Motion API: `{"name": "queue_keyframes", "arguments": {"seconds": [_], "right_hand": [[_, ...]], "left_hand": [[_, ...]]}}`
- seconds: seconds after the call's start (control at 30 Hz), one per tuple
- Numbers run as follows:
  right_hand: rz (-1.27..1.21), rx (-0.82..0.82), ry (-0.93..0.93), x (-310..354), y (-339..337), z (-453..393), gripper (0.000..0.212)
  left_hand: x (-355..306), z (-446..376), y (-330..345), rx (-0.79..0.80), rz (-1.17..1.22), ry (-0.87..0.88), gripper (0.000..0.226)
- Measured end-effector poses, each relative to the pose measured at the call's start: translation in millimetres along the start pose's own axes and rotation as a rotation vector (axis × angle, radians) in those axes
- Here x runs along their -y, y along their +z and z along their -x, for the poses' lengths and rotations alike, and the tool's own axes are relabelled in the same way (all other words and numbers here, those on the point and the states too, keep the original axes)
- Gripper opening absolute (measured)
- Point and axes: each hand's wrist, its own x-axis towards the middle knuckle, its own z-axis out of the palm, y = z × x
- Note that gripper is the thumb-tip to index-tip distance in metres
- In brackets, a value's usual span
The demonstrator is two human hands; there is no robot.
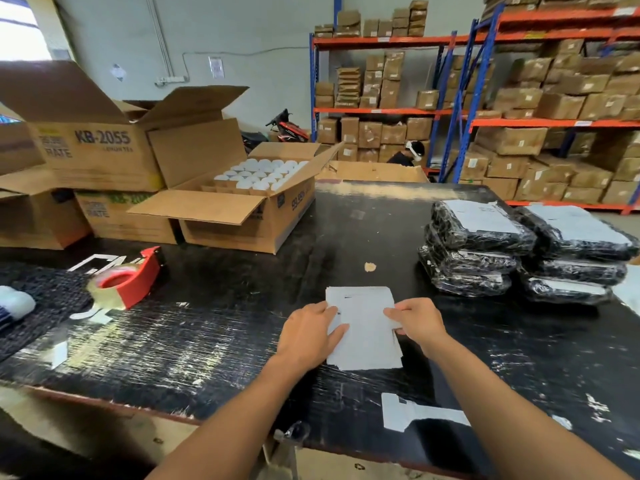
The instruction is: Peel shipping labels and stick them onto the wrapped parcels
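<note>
Labels: we see a white paper stack of shipping labels [363, 327] lying on the scuffed black surface [207, 341], left of and nearer us than the black plastic-wrapped parcels [478, 251].
Left hand [308, 337]: grip wide, fingers flat on the stack.
Right hand [417, 322]: grip pinching the stack's right edge.

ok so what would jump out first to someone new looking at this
Both hands, left hand and right hand, work a stack of white labels at the near middle of the black table. To the right sit two piles of black wrapped parcels, and a red tape dispenser lies to the left.
</note>
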Motion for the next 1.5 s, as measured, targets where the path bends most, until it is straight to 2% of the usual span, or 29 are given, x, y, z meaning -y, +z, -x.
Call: {"name": "queue_keyframes", "arguments": {"seconds": [0.13, 0.23, 0.3, 0.4, 0.47, 0.57, 0.7, 0.83, 0.93, 1.27, 1.5], "right_hand": [[0.004, -0.001, -0.054, 5, -15, -4, 0.022], [-0.185, 0.023, -0.098, 15, -32, -4, 0.016], [-0.279, 0.041, -0.156, 27, -43, 0, 0.014], [-0.358, 0.099, -0.26, 49, -61, 7, 0.011], [-0.37, 0.151, -0.332, 64, -75, 13, 0.01], [-0.282, 0.212, -0.431, 79, -98, 22, 0.01], [-0.037, 0.244, -0.481, 86, -129, 25, 0.014], [-0.054, 0.094, -0.541, 105, -163, 19, 0.007], [-0.074, -0.002, -0.578, 127, -189, 14, 0.01], [-0.01, 0.053, -0.569, 141, -227, 19, 0.017], [-0.048, 0.092, -0.593, 136, -230, 22, 0.023]], "left_hand": [[0, -7, -9, -0.002, -0.085, 0.012, 0.045], [-7, -20, -23, -0.034, -0.04, -0.04, 0.052], [-17, -37, -40, -0.046, 0.168, -0.14, 0.061], [-37, -70, -73, 0.021, 0.599, -0.28, 0.072], [-50, -91, -95, 0.044, 0.831, -0.278, 0.069], [-67, -111, -123, -0.018, 1.107, -0.225, 0.049], [-83, -129, -142, -0.062, 1.29, -0.158, 0.045], [-97, -137, -156, -0.025, 1.292, -0.005, 0.037], [-105, -140, -161, 0.053, 1.258, 0.073, 0.037], [-121, -145, -165, 0.17, 1.2, 0.205, 0.039], [-127, -147, -163, 0.191, 1.138, 0.207, 0.04]]}}
